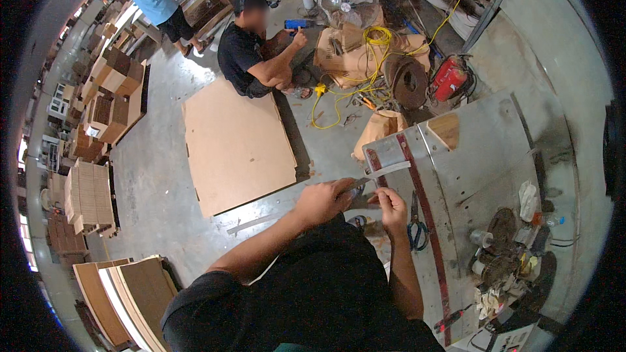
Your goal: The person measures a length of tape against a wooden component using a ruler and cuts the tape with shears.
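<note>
My left hand (323,201) is closed at the near edge of the metal-topped table, its fingers around one end of a narrow pale strip (391,169). The strip's other end reaches right over the tabletop. Close beside it, my right hand (392,207) has thumb and fingers pinched together just below the strip; whatever sits between them is too small to make out. A pair of scissors with dark blue handles (417,229) lies on the table, right of my right hand.
The metal table (479,176) carries a wooden block (445,132), a red-handled tool (453,319) and a clutter of rags and cups. On the floor are a large cardboard sheet (238,143), yellow cable (377,36) and a fan (347,3). A co-worker (251,52) crouches ahead holding a blue tool.
</note>
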A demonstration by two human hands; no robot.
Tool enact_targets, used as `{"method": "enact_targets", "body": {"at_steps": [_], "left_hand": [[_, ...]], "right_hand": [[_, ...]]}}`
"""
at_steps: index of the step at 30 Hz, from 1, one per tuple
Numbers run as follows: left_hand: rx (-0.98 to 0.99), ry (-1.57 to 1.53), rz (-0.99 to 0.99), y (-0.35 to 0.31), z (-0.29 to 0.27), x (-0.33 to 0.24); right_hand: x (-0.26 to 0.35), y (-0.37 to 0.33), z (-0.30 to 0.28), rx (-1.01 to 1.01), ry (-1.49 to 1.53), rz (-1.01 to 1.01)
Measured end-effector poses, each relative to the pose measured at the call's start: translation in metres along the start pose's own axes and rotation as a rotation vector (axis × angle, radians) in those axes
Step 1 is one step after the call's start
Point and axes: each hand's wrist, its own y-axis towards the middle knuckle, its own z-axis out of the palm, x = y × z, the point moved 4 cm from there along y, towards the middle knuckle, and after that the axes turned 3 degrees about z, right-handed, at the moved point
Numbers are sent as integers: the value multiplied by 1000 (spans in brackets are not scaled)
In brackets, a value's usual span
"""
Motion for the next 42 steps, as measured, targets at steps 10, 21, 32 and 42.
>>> {"method": "enact_targets", "body": {"at_steps": [10, 21, 32, 42], "left_hand": [[121, -188, 277, 66, 4, -58], [128, -759, 767, 86, 9, -153], [13, -159, 558, 38, 17, -90], [293, -145, 299, 38, 29, -29]], "right_hand": [[55, 1, -24, 266, -171, 260], [0, -6, -17, 143, -147, 101], [-67, -40, -38, -64, -950, -454], [102, -4, -94, -469, 187, 60]]}}
